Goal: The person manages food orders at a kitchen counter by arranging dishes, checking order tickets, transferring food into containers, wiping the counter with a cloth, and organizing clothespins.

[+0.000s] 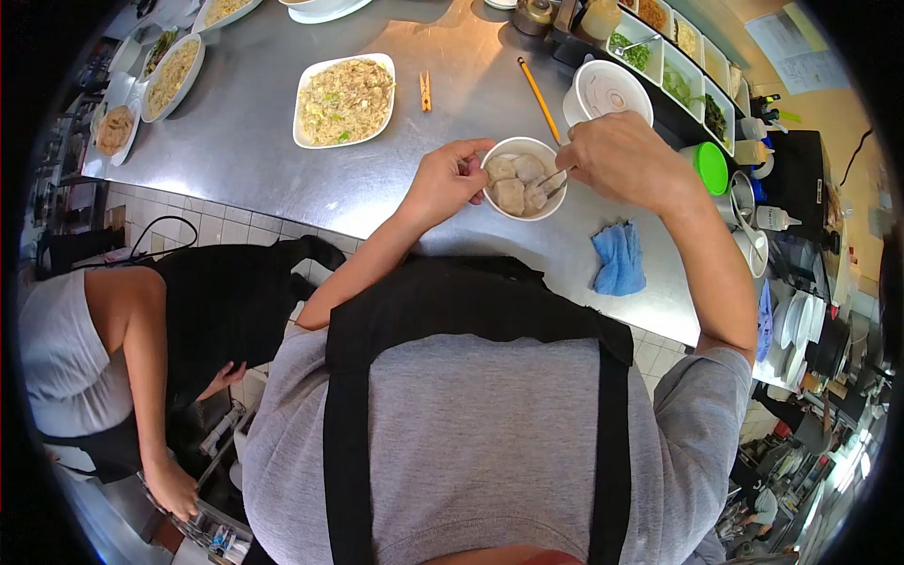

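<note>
Centrally, one round white bowl [518,143] holding what look like four pale, plump dumplings [509,195] sits between two hands, the left hand [447,184] pinching its left rim, the right hand [612,155] gripping one slim silver metal utensil [557,180] that dips in from the right. Around it on the grey steel counter [452,38] lie one yellow pencil [539,101], one wooden clothespin [426,92] and one crumpled blue cloth [619,259].

Text — none legible (even on papers [796,52]).
</note>
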`<state>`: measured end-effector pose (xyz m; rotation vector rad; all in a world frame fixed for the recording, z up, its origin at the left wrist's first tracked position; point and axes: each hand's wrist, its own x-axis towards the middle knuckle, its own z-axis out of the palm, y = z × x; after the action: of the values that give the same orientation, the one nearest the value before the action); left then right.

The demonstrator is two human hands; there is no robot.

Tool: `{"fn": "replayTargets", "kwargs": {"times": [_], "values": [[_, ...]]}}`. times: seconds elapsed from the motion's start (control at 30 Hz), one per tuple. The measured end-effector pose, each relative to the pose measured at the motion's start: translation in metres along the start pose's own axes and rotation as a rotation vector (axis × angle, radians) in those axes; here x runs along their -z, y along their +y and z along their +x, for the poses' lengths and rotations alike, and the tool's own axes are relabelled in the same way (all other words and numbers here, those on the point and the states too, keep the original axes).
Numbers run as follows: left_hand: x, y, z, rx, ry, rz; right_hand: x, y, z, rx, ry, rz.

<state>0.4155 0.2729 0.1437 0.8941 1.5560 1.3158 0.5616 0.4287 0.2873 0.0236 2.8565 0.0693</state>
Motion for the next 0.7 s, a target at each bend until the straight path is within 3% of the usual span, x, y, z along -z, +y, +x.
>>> {"fn": "replayTargets", "kwargs": {"times": [0.17,0.23,0.33,0.53,0.7], "values": [[0.001,-0.002,-0.002,-0.255,0.127,0.376,0.020,-0.003,-0.010,-0.045,0.016,-0.127],[0.000,0.011,-0.008,-0.304,0.209,0.506,0.025,-0.004,-0.018,-0.065,0.121,-0.068],[0.002,0.019,-0.013,-0.740,0.081,0.843,0.017,0.006,-0.028,-0.095,0.240,0.021],[-0.004,0.041,0.016,-0.707,-0.378,1.036,0.007,0.017,-0.054,-0.272,0.221,0.214],[-0.021,0.041,0.045,-0.891,-0.563,1.185,-0.003,0.024,-0.087,-0.421,0.257,0.454]]}}
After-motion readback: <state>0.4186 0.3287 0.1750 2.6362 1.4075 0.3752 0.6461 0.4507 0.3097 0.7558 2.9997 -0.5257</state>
